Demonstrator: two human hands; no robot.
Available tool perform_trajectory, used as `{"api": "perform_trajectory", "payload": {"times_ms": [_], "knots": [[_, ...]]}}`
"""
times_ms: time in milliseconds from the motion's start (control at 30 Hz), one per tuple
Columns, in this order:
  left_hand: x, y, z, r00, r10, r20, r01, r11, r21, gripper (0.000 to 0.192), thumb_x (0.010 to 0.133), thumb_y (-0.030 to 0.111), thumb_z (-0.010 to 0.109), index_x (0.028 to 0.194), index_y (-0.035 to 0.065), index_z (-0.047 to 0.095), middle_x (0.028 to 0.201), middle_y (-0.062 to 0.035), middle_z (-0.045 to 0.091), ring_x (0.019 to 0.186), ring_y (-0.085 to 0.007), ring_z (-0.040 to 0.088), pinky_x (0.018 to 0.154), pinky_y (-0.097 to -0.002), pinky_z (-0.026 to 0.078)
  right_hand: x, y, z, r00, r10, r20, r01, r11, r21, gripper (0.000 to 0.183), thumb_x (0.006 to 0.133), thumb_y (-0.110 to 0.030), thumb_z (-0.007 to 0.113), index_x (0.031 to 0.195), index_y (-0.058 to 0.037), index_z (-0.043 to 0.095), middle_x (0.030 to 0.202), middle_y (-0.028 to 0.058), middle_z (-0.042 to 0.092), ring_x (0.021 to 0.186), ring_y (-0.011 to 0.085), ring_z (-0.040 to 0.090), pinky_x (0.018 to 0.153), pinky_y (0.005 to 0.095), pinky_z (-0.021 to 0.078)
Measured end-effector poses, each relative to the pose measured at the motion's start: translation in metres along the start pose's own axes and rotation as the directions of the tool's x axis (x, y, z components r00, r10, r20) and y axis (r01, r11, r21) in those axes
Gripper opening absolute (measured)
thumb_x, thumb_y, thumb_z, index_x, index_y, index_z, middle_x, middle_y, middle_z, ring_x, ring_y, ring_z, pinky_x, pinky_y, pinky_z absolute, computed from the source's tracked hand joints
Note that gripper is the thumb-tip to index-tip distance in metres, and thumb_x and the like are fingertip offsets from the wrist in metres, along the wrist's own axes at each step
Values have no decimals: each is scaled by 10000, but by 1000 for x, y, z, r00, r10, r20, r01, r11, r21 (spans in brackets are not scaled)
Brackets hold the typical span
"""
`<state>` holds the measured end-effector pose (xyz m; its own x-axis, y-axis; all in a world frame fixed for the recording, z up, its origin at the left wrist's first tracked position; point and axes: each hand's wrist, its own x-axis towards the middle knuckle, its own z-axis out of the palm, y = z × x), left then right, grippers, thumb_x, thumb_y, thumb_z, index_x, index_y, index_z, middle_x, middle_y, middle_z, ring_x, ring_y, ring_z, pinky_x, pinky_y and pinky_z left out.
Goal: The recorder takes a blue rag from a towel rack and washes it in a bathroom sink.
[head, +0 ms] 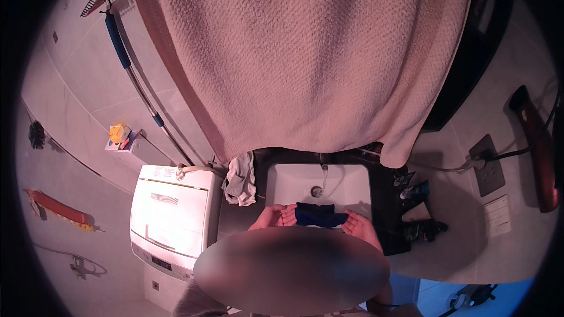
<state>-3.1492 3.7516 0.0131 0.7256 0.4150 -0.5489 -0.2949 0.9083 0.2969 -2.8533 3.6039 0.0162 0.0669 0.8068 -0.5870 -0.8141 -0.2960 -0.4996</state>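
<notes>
Between my two hands a dark blue cloth item (321, 215) is stretched sideways over the near part of a white sink basin (275, 180). My left hand (282, 216) grips its left end. At the right end, my right hand (356, 224) holds it by the fingers. Water runs from the faucet (324, 167) towards the drain (317, 191) at the far side of the basin. A blurred oval covers the area just below my hands and hides my forearms in part.
A large pinkish towel (308, 61) hangs beyond the sink. Left of it, crumpled light cloth (240, 180) lies on the black counter (238, 220), beside a white washing machine (172, 211). Several bottles and small items (415, 191) stand right, below a wall outlet (486, 165) with a plugged cord.
</notes>
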Motion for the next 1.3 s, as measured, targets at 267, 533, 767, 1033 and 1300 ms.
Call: {"api": "perform_trajectory", "payload": {"times_ms": [267, 533, 767, 1033, 1300], "knots": [[-3, 0, 0, 1000, 3, 0, -3, 1000, -10, 307, 897, 119, 447, 1141, -14, 580, 972, -106, 687, 936, -209, 674, 933, -363, 519, 0, 0, 1, 1000, 4, 15, -4, 1000, -2, 272, 901, -234, 599, 1106, -57, 630, 969, 28, 619, 919, 167, 593, 880, 325, 472], [-3, 0, 2, 1000, 5, -6, -5, 1000, 0, 343, 893, 117, 447, 1183, -12, 577, 947, -89, 688, 910, -194, 676, 913, -353, 528, 1, 0, -4, 1000, 5, 24, -5, 1000, -6, 288, 906, -224, 589, 1134, -49, 612, 1008, 42, 620, 980, 185, 592, 908, 345, 454], [-2, -1, 1, 1000, 8, -5, -8, 1000, 3, 351, 892, 120, 443, 1189, -15, 573, 958, -94, 690, 916, -200, 678, 906, -353, 533, -2, 0, 1, 1000, 5, 7, -5, 1000, -8, 280, 903, -240, 596, 1112, -57, 633, 975, 35, 618, 927, 169, 589, 892, 326, 468], [-2, -1, -1, 1000, 7, -3, -7, 1000, 1, 345, 893, 121, 444, 1183, -12, 576, 958, -96, 692, 908, -199, 680, 902, -351, 534, 2, 2, -4, 1000, 3, 27, -3, 1000, -3, 287, 906, -247, 594, 1120, -61, 631, 1004, 42, 626, 954, 171, 591, 896, 322, 461], [-2, -2, 3, 1000, 6, -10, -6, 1000, 8, 338, 896, 119, 440, 1176, -9, 579, 948, -92, 691, 900, -195, 681, 895, -348, 537, 0, 2, -3, 1000, 5, 15, -5, 1000, -2, 302, 905, -234, 593, 1139, -43, 610, 996, 31, 600, 961, 178, 579, 904, 340, 453]]}}
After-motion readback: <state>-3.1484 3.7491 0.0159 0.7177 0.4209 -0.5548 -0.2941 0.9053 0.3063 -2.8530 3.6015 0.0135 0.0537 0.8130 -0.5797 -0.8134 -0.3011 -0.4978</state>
